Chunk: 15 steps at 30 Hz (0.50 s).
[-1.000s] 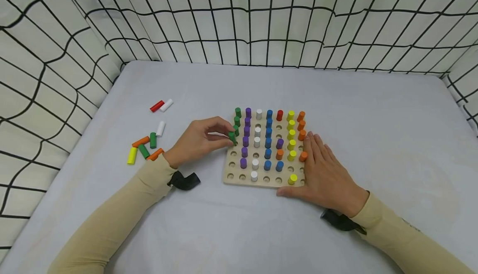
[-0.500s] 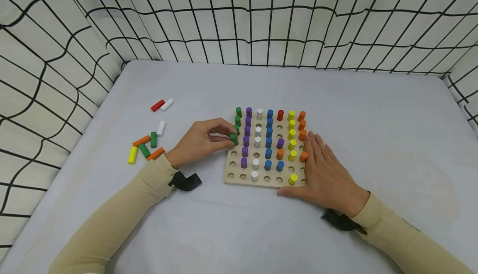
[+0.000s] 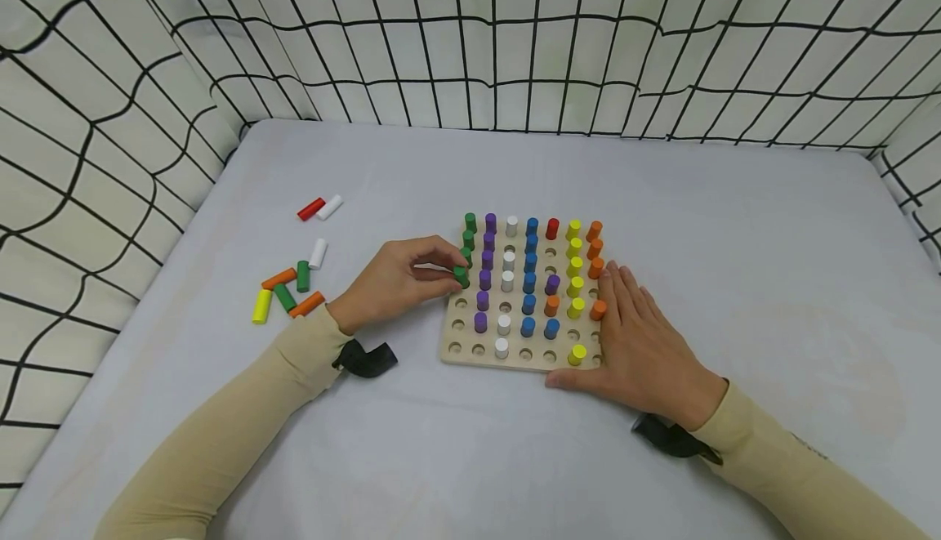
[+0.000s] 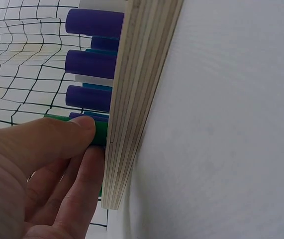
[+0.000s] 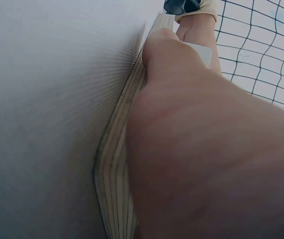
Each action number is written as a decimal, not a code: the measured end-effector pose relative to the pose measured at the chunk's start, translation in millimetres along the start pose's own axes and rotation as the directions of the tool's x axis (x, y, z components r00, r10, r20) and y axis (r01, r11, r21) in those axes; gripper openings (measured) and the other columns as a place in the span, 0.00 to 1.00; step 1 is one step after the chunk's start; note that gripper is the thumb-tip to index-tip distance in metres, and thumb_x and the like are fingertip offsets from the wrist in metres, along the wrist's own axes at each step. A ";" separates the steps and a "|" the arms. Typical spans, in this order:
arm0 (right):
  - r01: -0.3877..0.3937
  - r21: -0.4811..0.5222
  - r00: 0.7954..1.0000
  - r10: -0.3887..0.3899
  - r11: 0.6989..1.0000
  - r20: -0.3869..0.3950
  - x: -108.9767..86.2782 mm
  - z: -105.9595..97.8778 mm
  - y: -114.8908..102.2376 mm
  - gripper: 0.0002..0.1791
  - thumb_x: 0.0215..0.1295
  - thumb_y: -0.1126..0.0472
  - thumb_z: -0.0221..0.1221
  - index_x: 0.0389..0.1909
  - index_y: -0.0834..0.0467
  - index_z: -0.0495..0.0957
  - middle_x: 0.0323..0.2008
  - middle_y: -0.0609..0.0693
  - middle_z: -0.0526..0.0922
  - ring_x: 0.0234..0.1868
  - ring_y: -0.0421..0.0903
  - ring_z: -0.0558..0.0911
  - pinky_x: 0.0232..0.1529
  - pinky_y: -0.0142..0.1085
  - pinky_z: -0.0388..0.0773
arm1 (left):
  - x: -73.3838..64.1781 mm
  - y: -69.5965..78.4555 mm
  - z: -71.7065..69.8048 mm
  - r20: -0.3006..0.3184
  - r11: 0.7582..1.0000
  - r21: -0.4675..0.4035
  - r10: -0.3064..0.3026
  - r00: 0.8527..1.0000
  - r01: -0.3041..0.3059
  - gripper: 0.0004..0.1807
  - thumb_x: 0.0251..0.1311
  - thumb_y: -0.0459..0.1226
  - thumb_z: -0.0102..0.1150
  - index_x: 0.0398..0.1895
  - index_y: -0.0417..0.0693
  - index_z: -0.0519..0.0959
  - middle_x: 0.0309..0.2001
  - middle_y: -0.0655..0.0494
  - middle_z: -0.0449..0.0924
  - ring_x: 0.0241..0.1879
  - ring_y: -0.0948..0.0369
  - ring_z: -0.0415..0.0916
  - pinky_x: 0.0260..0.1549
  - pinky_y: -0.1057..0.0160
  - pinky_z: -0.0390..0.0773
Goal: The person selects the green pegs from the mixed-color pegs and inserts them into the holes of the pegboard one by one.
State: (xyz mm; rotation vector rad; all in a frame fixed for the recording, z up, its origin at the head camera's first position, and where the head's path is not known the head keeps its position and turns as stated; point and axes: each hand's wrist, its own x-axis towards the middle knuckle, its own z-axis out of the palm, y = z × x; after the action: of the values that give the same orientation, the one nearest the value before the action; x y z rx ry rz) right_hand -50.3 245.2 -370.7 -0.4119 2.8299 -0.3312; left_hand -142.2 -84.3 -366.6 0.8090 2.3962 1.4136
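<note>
My left hand (image 3: 400,280) pinches an upright green peg (image 3: 461,277) between thumb and fingers at the left edge of a wooden pegboard (image 3: 465,358). In the left wrist view that green peg (image 4: 101,132) meets the board's face, partly covered by the thumb. Further green pegs stand behind it in the same column, with a column of purple pegs (image 3: 482,301) just to the right. My right hand (image 3: 650,352) lies with straight fingers along the board's right side, its thumb at the front edge. In the right wrist view, that hand covers most of the board.
Left of the board lie loose pegs: a red peg (image 3: 311,209), white pegs (image 3: 318,254), green pegs (image 3: 303,276), orange pegs (image 3: 307,304) and a yellow peg (image 3: 260,306). White cloth (image 3: 456,450) covers the table. Black netting (image 3: 492,50) surrounds its far and side edges.
The green peg in my left fingers has shifted slightly right and become more upright since the first frame. My right hand stays at the board's side.
</note>
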 end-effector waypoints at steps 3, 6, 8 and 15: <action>-0.001 0.003 1.000 0.001 1.000 0.002 0.0 -0.1 0.2 0.83 0.46 0.09 0.52 0.81 0.70 0.34 0.84 0.67 0.35 0.85 0.68 0.41 0.83 0.65 0.47 | -0.3 -0.3 -0.5 0.002 1.000 -0.004 -0.002 1.000 0.002 0.15 0.63 0.28 0.69 0.51 0.44 0.82 0.51 0.49 0.84 0.56 0.54 0.84 0.57 0.66 0.85; -0.001 0.006 1.000 0.001 1.000 0.004 0.2 0.0 0.4 0.83 0.46 0.09 0.52 0.81 0.69 0.34 0.84 0.67 0.35 0.85 0.68 0.41 0.83 0.65 0.47 | -0.6 -0.3 -1.1 0.005 1.000 -0.001 -0.003 1.000 0.003 0.16 0.62 0.28 0.69 0.53 0.44 0.82 0.52 0.49 0.85 0.56 0.54 0.84 0.58 0.66 0.85; -0.001 0.008 1.000 0.001 1.000 0.004 0.3 0.0 0.5 0.83 0.46 0.09 0.52 0.81 0.69 0.34 0.84 0.67 0.35 0.85 0.68 0.41 0.83 0.65 0.47 | -0.8 -0.2 -1.4 0.007 1.000 -0.001 -0.004 1.000 0.004 0.17 0.62 0.28 0.70 0.53 0.45 0.81 0.52 0.49 0.85 0.57 0.55 0.84 0.58 0.66 0.85; 0.000 0.004 1.000 0.000 1.000 0.002 0.3 0.3 0.4 0.83 0.46 0.09 0.52 0.81 0.69 0.34 0.84 0.67 0.35 0.85 0.68 0.41 0.83 0.65 0.47 | -0.8 0.5 -2.6 0.009 1.000 0.005 -0.011 1.000 0.011 0.17 0.62 0.30 0.71 0.53 0.46 0.82 0.53 0.50 0.85 0.56 0.55 0.84 0.58 0.66 0.85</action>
State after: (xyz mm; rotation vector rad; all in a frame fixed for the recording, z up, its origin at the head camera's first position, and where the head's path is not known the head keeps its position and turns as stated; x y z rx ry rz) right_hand -50.6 245.4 -371.2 -0.4111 2.8267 -0.3355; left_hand -142.6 -86.5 -364.9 0.8007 2.3941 1.3975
